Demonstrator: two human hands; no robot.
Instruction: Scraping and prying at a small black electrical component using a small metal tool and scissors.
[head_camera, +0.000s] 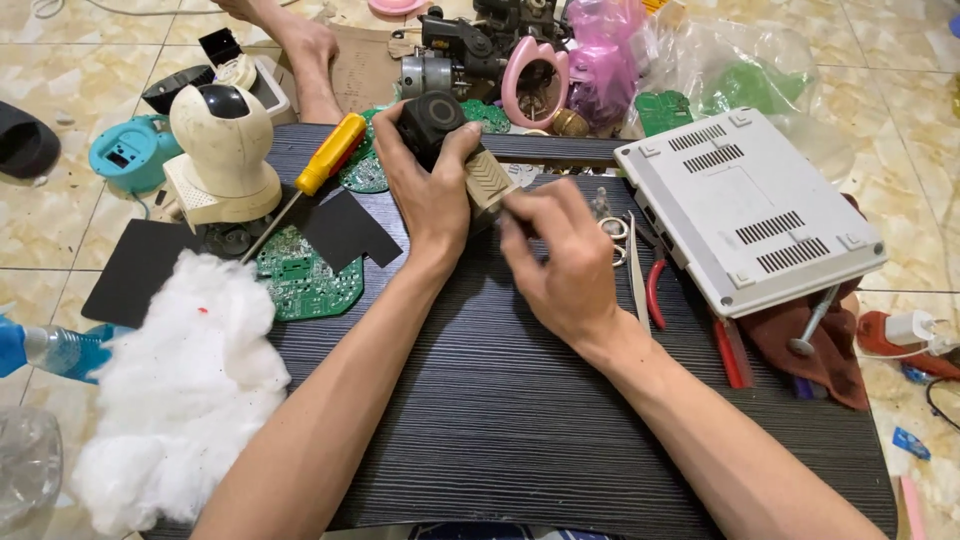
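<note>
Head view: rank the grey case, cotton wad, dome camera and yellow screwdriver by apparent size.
1. Grey case
2. Cotton wad, close to the case; it lies nearer the lens, so unsure
3. Dome camera
4. Yellow screwdriver

Bright even light, soft shadows.

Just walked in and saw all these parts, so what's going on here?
A person sits at a dark table. Their left hand holds a small black and tan device, while the right hand pinches at its tan end. A yellow-handled screwdriver, green circuit board and white dome camera lie nearby.
</note>
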